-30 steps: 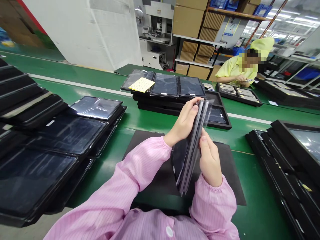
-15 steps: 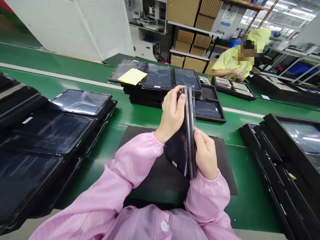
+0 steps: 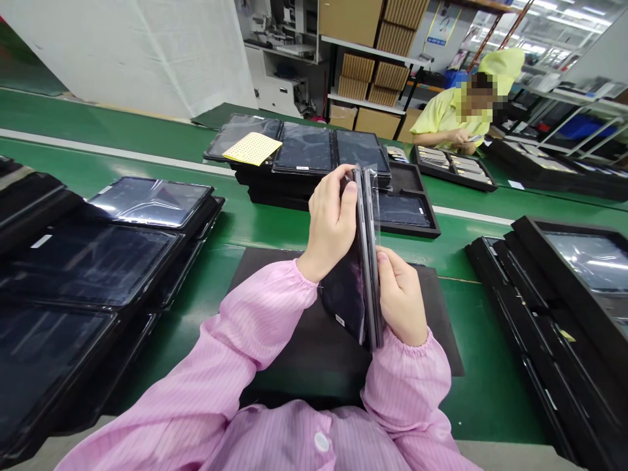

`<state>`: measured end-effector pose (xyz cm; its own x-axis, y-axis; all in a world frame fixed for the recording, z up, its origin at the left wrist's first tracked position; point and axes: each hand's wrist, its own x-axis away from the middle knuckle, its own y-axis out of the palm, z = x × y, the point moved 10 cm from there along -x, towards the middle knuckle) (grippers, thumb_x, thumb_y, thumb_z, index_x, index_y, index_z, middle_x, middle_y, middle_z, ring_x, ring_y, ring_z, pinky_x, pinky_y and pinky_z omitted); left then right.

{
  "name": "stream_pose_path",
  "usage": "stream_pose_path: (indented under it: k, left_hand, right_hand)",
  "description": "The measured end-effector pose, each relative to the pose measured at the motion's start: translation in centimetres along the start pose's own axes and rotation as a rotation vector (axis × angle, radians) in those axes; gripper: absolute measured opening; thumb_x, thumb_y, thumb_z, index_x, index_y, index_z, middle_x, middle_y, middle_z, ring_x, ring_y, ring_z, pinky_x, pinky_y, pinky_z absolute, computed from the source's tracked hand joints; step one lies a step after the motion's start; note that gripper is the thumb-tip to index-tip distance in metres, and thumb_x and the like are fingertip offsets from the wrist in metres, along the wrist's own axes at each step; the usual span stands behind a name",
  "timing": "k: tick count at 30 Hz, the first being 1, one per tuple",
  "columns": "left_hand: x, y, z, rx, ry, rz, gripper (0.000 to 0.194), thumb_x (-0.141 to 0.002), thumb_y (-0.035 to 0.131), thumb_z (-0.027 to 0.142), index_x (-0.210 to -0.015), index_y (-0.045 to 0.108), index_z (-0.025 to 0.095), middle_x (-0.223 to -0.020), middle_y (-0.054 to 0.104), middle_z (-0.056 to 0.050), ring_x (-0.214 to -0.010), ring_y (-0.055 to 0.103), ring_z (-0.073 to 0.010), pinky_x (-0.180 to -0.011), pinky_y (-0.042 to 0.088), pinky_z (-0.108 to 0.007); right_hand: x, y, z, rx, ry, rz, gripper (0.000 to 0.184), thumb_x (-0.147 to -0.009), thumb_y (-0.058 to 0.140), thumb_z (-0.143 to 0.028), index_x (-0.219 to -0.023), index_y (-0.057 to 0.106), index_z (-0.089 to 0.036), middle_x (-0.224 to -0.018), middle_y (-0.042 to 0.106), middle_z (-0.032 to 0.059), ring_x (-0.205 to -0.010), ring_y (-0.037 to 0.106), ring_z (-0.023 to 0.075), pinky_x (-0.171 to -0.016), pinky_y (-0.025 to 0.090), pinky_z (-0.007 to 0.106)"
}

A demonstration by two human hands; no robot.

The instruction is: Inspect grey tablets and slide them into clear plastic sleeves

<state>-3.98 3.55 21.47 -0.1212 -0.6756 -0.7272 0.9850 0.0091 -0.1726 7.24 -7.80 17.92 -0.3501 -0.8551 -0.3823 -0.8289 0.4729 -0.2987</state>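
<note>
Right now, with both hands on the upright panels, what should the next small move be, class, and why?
Probably tilt the panels and lower them flat onto the mat: they stand on edge, the left hand near their top and the right hand lower on the other side, so both could steady them, and the mat lies beneath.

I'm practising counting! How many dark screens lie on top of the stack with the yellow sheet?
3: left screen, partly under the yellow sheet; middle screen; right screen. More may hide underneath.
</note>
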Motion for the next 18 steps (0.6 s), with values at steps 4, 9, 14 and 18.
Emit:
stream_pose_path:
  k: [4,9,14,18]
  left_hand:
    - [0.0,-0.1,0.5,-0.032,0.015,0.001,0.053,-0.104,0.023,0.060,-0.127,0.056,0.026,-0.128,0.069,-0.008,-0.125,0.061,-0.0213,-0.111,0.041,-0.037]
    - [0.2,-0.2,0.8,-0.089,0.002,-0.005,0.055,-0.104,0.021,0.060,-0.130,0.055,0.026,-0.132,0.068,-0.008,-0.127,0.060,-0.0219,-0.113,0.039,-0.038]
    - [0.3,-0.1,0.8,-0.151,-0.032,-0.029,0.057,-0.104,0.020,0.062,-0.133,0.055,0.028,-0.137,0.066,-0.008,-0.131,0.057,-0.0234,-0.114,0.037,-0.040]
    - [0.1,0.2,0.6,-0.181,-0.049,-0.053,0.059,-0.102,0.021,0.065,-0.134,0.055,0.030,-0.138,0.065,-0.008,-0.132,0.056,-0.0254,-0.115,0.036,-0.044]
  right_hand:
    - [0.0,-0.1,0.0,0.009,-0.009,-0.022,0.035,-0.100,0.045,-0.036,-0.097,0.077,-0.022,-0.096,0.080,0.0040,-0.090,0.074,0.0215,-0.084,0.059,0.034]
    - [0.0,-0.3,0.3,0.005,0.006,-0.046,0.035,-0.101,0.046,-0.039,-0.098,0.077,-0.023,-0.098,0.080,0.0045,-0.095,0.074,0.0234,-0.087,0.058,0.036]
    - [-0.2,-0.6,1.8,-0.067,0.101,-0.044,0.031,-0.097,0.051,-0.039,-0.102,0.077,-0.023,-0.108,0.080,0.0046,-0.108,0.072,0.0247,-0.099,0.055,0.039]
    - [0.0,-0.7,3.6,-0.208,0.221,-0.011,0.031,-0.093,0.056,-0.038,-0.114,0.074,-0.024,-0.123,0.076,0.0036,-0.122,0.066,0.0250,-0.111,0.049,0.042]
